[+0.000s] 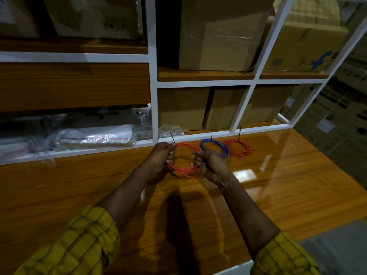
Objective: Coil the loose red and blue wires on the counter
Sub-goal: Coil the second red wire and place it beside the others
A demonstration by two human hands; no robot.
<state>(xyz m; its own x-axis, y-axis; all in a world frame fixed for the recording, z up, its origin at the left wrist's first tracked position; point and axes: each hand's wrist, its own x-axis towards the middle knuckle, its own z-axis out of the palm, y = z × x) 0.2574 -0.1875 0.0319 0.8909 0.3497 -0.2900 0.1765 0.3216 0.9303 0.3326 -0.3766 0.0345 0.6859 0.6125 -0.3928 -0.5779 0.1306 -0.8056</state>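
Both hands grip one red coil [183, 169], left hand [162, 155] and right hand [210, 165], near the counter's [79, 185] back edge.

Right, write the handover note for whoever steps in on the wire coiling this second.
Left hand: closed on the upper left of the red coil in hand, pinching a black tie that sticks up.
Right hand: closed on the coil's right side.
Done: a blue coil and a second red coil lie on the counter to the right, near the white shelf frame, each with a black tie standing up.
Left: finish tying the held coil and set it down. No other loose wire is visible.
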